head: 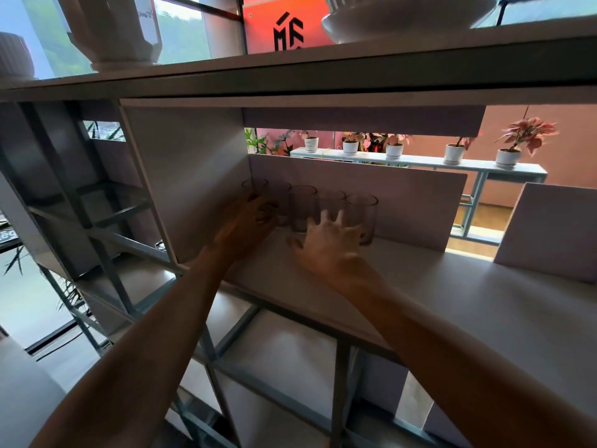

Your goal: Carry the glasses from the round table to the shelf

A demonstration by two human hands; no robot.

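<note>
On the pale shelf board (452,286), against a low back panel (403,195): five clear cylindrical drinking glasses (302,205), upright, in a close row. At the left end of the row, the left hand (255,218), fingers curled low against the leftmost glass (255,187); too blurred to tell whether gripping or merely touching. Just in front of the two glasses at the right end, the right hand (329,244), released, fingers spread wide, holding nothing. Beyond the panel, on a pale rail: small white pots of pink-leaved plants (394,150). On the board above: a white faceted vase (119,33), a white ribbed bowl (403,17), an orange-red sign with a black logo (284,27).
</note>
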